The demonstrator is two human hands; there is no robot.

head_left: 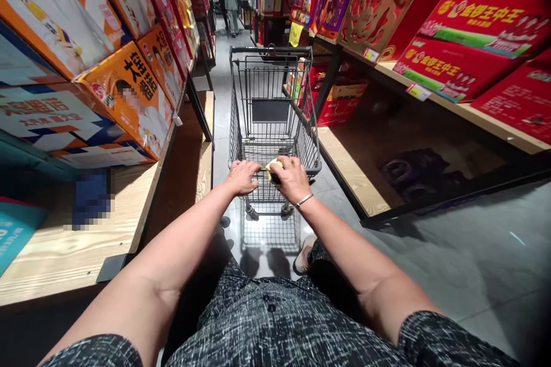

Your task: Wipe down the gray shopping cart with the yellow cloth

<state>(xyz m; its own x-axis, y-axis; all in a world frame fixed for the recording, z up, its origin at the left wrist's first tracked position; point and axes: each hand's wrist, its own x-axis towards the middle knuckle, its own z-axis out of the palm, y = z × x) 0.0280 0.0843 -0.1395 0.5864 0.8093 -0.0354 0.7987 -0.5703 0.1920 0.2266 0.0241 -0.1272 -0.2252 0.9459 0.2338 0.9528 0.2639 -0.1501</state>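
A dark wire shopping cart (pixel 270 77) stands in the aisle before me, its basket showing no goods. My left hand (pixel 244 176) lies over the left part of the near handle bar, fingers curled round it. On the right part of the same bar rests my right hand (pixel 291 179), a bracelet on its wrist. Between its thumb and fingers shows a small, pale yellow, crumpled thing (pixel 274 168), perhaps a cloth; most of it is hidden by the hand.
Orange gift boxes (pixel 129 97) fill the left wooden shelf (pixel 81 246). Red cartons (pixel 447 66) stack on the right shelf (pixel 477 117), whose lower board (pixel 350 166) juts near the cart. Grey floor (pixel 221 69) runs ahead toward two people (pixel 230 0) far down the aisle.
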